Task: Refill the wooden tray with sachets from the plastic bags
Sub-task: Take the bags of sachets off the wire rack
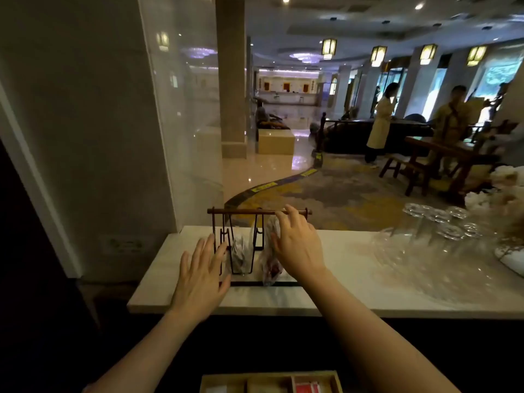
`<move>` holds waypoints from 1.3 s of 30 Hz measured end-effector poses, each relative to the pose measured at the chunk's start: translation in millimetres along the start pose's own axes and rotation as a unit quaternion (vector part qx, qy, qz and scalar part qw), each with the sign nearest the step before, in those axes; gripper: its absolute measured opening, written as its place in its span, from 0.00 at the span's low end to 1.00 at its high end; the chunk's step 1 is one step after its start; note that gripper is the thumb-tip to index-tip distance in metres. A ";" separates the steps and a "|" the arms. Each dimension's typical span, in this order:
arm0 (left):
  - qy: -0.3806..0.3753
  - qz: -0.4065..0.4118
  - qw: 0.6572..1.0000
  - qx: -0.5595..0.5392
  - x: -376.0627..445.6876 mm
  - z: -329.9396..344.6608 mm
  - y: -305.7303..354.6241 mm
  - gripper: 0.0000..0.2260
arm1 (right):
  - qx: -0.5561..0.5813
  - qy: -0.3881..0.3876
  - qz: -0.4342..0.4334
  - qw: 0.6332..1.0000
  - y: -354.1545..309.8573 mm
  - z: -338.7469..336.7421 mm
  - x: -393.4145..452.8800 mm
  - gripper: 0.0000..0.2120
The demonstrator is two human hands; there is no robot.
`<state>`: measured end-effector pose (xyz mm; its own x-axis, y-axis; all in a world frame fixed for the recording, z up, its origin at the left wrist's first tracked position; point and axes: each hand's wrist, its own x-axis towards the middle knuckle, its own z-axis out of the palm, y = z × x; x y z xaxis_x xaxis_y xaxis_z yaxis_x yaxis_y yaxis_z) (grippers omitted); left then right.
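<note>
A dark rack with a wooden top bar stands on the white marble counter. Clear plastic bags of sachets sit in it: one in the middle, another at the right. My left hand is spread flat beside the rack's left frame, fingers apart, holding nothing. My right hand reaches over the right bag, fingertips up by the top bar; whether it grips the bag is unclear. The wooden tray lies at the bottom edge, below the counter, with red sachets in its right compartment.
Upturned clear glasses and glass bowls crowd the counter's right part, with a white flower arrangement at far right. A glass panel rises at the left. Beyond lies a lobby with people and wooden furniture.
</note>
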<state>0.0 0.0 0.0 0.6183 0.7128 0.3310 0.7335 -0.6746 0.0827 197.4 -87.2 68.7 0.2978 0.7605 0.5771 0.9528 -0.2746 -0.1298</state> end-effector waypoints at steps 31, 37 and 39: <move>-0.294 -0.186 0.860 -0.374 3.2 37.5 -35.2 0.26 | 0.005 0.131 -0.004 0.991 -11.5 22.4 -0.3 0.07; -0.202 -0.244 0.743 -0.590 -10.7 28.4 -43.8 0.31 | 0.329 0.213 0.110 0.913 -13.1 -13.6 -18.3 0.04; -0.150 -0.248 0.695 -0.658 -11.4 14.3 -32.5 0.31 | 0.511 0.161 0.203 0.820 -25.8 -22.6 -28.4 0.06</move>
<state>-26.9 16.5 -19.9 0.5575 0.7950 -0.2390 0.1062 0.2172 0.9703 163.0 -115.0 73.9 0.7276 0.4895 0.4806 0.3804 0.2950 -0.8765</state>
